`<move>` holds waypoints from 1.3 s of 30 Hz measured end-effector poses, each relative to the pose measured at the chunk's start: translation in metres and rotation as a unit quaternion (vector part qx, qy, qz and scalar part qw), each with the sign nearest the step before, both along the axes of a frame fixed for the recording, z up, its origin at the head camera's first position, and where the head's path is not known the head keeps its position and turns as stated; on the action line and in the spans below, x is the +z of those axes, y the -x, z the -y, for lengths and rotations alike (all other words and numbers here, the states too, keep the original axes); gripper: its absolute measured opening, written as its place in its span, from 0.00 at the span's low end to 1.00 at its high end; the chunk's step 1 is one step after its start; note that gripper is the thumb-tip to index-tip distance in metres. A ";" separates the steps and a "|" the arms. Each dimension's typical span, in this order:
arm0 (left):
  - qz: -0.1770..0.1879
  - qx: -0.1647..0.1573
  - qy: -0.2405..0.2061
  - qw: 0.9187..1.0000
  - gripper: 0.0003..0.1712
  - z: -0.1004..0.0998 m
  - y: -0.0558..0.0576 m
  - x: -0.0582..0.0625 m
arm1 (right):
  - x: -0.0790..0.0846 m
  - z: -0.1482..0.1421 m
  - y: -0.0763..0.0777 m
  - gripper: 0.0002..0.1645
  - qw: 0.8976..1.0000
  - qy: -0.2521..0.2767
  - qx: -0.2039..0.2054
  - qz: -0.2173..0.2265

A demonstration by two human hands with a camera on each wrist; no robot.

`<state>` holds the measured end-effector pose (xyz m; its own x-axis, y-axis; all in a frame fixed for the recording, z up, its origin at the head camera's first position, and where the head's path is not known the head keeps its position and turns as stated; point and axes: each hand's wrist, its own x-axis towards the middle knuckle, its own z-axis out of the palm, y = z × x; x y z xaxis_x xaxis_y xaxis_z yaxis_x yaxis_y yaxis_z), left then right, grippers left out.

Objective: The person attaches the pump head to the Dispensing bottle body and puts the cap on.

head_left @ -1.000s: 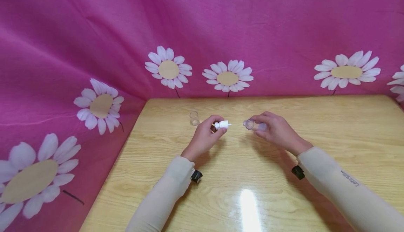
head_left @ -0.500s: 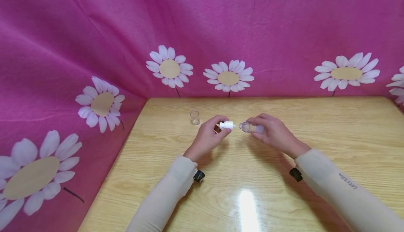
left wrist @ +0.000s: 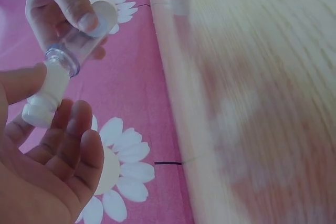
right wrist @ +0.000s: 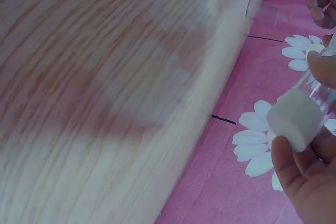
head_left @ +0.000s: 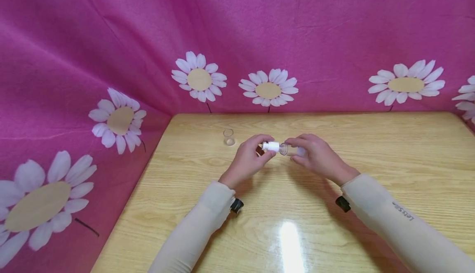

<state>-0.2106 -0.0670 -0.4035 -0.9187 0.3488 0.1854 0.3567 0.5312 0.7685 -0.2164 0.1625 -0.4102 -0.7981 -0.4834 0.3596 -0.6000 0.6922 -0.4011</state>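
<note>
Table (head_left: pixel 393 149), white piece (head_left: pixel 272 146), clear tube (head_left: pixel 292 151) between hands (head_left: pixel 249 158) (head_left: pixel 320 158)

Small white plastic piece (head_left: pixel 272 146) is sideways, right up against the neck of a clear bottle (head_left: pixel 292 150), also sideways, both midair.

Clear bottle (left wrist: pixel 81 46), partly behind your right hand (head_left: pixel 320 156), white fitting (head_left: pixel 272 146) left of bottle, partly behind your left hand (head_left: pixel 248 159), lettering (head_left: pixel 403 211) lower right of bottle, partly illegible, flower (head_left: pixel 467 99) far right of bottle, cut off by head view's edge
</note>
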 end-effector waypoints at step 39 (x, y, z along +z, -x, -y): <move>0.071 0.069 -0.013 0.995 0.19 -0.004 0.001 -0.006 | -0.004 0.002 -0.004 0.25 1.000 0.015 0.009 -0.022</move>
